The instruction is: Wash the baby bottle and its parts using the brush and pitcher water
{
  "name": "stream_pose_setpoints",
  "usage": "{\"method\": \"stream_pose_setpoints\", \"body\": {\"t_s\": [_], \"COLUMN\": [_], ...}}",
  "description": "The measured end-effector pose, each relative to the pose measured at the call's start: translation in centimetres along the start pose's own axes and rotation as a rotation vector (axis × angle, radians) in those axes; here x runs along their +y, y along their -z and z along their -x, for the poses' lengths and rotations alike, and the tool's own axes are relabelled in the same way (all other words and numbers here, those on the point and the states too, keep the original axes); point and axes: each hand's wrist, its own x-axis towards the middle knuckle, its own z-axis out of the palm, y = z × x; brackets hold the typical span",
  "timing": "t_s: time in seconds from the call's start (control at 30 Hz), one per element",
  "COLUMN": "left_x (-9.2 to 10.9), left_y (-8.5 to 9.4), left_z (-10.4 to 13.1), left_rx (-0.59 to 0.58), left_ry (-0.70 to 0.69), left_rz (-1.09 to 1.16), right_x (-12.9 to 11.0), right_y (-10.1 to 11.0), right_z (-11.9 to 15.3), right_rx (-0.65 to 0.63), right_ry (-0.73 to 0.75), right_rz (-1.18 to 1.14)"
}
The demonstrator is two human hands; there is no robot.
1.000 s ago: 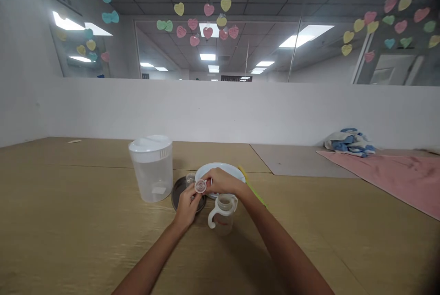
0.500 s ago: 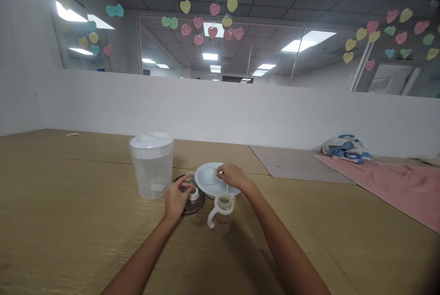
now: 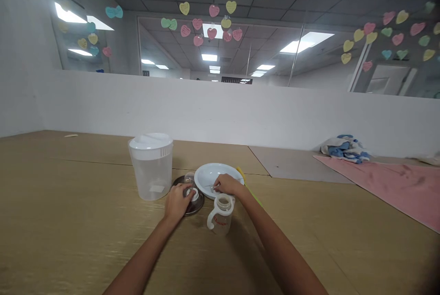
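Observation:
My left hand (image 3: 178, 201) is closed around the edge of a white bottle collar (image 3: 194, 195), which rests on a dark round tray (image 3: 196, 209). A clear dome-shaped cap (image 3: 189, 177) is on the same tray, behind the fingers. Over the near side of a white bowl (image 3: 206, 172), my right hand (image 3: 227, 184) pinches something small and pale, too indistinct to name. A clear baby bottle (image 3: 222, 221) with a white handle stands upright and uncapped, just in front of the bowl.
A lidded translucent bucket (image 3: 153, 171) stands left of the tray. A yellow-green brush-like stick (image 3: 240, 172) lies behind my right wrist. Farther right are a pink cloth (image 3: 388, 185) and a crumpled blue-and-white cloth (image 3: 346, 148). A white wall (image 3: 206, 107) closes off the table's back.
My right hand has lowered toward the near side of the bowl with the small pale thing. My left fingers have come down onto the white collar. The yellow-green stick shows more.

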Motion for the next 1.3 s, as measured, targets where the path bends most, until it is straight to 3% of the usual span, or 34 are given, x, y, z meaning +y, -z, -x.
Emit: {"method": "stream_pose_setpoints", "body": {"t_s": [0.17, 0.3, 0.37, 0.47, 0.6, 0.8, 0.87, 1.0, 1.3], "left_x": [-0.5, -0.6, -0.5, -0.3, -0.1, 0.0, 0.1, 0.3, 0.9], "left_y": [-0.4, -0.4, -0.3, -0.2, -0.1, 0.0, 0.1, 0.3, 0.4], "left_z": [-0.1, -0.1, -0.1, 0.0, 0.1, 0.1, 0.1, 0.1, 0.3], "left_rx": [-0.058, -0.069, -0.063, -0.052, -0.032, 0.012, 0.037, 0.132, 0.338], "left_ry": [0.013, -0.006, -0.014, -0.018, -0.007, 0.002, 0.004, -0.006, -0.096], "left_rz": [-0.057, -0.093, -0.09, -0.086, -0.08, -0.056, -0.047, 0.016, 0.147], "right_x": [-0.5, -1.5, -2.0, -2.5, -2.7, -2.4, -2.4, -2.3, -2.0], "right_y": [1.2, 3.4, 4.7, 6.5, 7.8, 7.4, 7.4, 7.8, 8.2], "right_z": [-0.1, 0.8, 1.9, 3.8, 5.7, 5.9, 5.9, 6.2, 6.5], "right_rx": [0.183, 0.342, 0.331, 0.267, 0.052, -0.332, -0.348, -0.242, -0.236], "right_ry": [0.066, 0.117, 0.185, 0.256, 0.318, 0.316, 0.336, 0.38, 0.213], "right_rz": [-0.133, -0.544, -0.741, -0.817, -0.777, -0.59, -0.509, -0.314, -0.215]}}
